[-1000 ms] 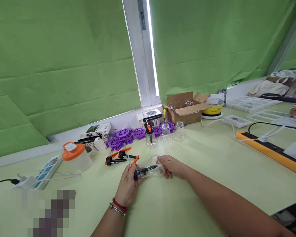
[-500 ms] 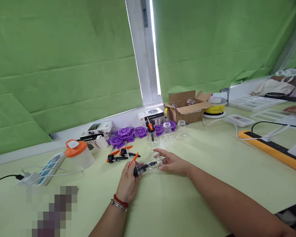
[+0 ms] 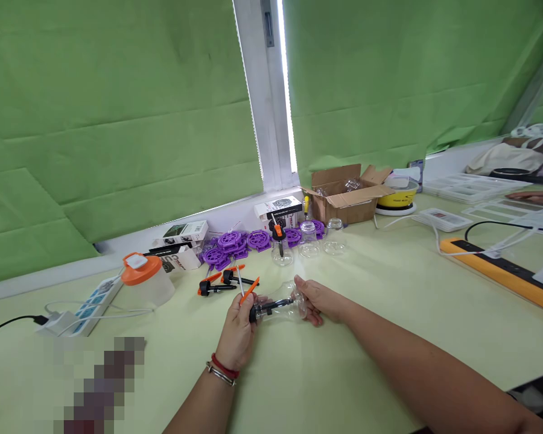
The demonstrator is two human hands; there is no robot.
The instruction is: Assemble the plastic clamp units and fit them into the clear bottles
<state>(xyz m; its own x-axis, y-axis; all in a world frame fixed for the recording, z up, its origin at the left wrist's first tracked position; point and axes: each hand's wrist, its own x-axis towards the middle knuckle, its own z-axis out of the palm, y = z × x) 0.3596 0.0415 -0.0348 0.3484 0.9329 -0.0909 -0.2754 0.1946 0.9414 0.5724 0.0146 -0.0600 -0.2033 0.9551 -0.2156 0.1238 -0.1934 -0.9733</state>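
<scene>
A clear bottle (image 3: 280, 302) lies tilted sideways between my hands, the black pump tube of a sprayer head inside it. My left hand (image 3: 239, 328) is closed around the black collar and orange trigger of that sprayer head (image 3: 250, 292) at the bottle's neck. At the wide base, my right hand (image 3: 317, 299) grips the bottle with thumb and fingers. Loose black-and-orange sprayer heads (image 3: 217, 286) lie just beyond my left hand. Farther back, another bottle (image 3: 282, 258) stands upright with a sprayer head on it, beside two topless clear bottles (image 3: 309, 248).
Behind lie several purple plastic wheel-shaped parts (image 3: 230, 241) and printed boxes (image 3: 181, 256). An open cardboard box (image 3: 348, 208) stands near the wall. Left are an orange-lidded jug (image 3: 149, 283) and a power strip (image 3: 95, 304); right, an orange power strip (image 3: 498, 268) and another person's hand (image 3: 536, 198).
My right hand has shifted its grip around the bottle's base, its fingers now lower. The bottle has moved slightly to the right. My left hand keeps hold of the sprayer head.
</scene>
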